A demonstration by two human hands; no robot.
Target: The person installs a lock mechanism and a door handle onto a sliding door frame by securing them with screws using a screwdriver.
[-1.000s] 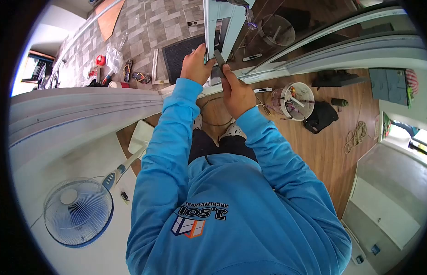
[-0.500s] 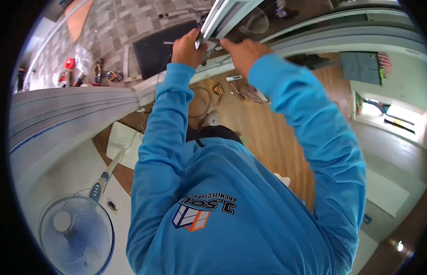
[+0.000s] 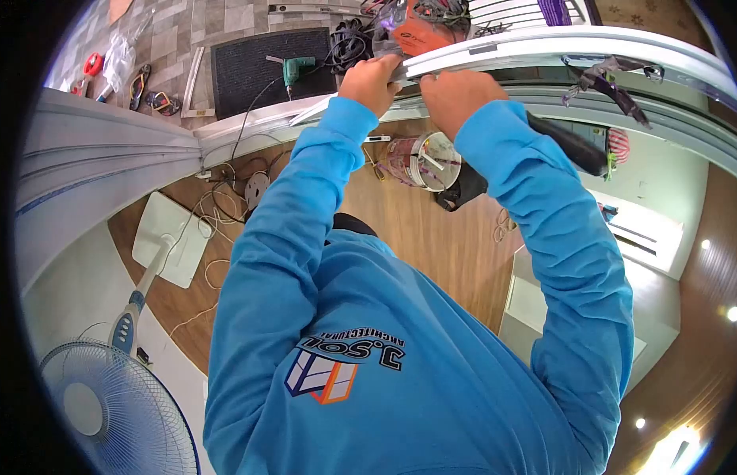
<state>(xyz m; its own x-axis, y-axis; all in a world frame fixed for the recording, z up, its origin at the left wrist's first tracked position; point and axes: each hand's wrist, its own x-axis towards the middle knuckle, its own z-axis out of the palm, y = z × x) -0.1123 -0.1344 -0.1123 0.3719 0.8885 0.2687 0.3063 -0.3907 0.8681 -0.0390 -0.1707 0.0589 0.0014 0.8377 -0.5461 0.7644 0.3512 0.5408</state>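
Note:
A long white metal frame profile [image 3: 574, 41] runs across the top of the view, its near end between my two hands. My left hand [image 3: 370, 87] is closed at that end, with fingertips curled against the edge. Just to its right, my right hand [image 3: 462, 96] is closed along the lower edge of the same profile, knuckles up. The undersides of both grips are hidden. Crumpled dark plastic strips [image 3: 610, 83] hang from the profile further right. Beside my right wrist is a long black object [image 3: 570, 146] whose kind I cannot make out.
A green drill [image 3: 297, 68] lies on a black mat [image 3: 242, 79] beyond the sill. An orange box [image 3: 430, 33] and coiled black cable [image 3: 350, 43] are near my hands. A bucket [image 3: 440, 162] stands on the wooden floor. At lower left is a fan [image 3: 87, 408], with loose cords [image 3: 218, 214] nearby.
My view has turned, and the profile now lies nearly level instead of slanting up. Both hands appear slightly further right. The drill, orange box and bucket have come into view.

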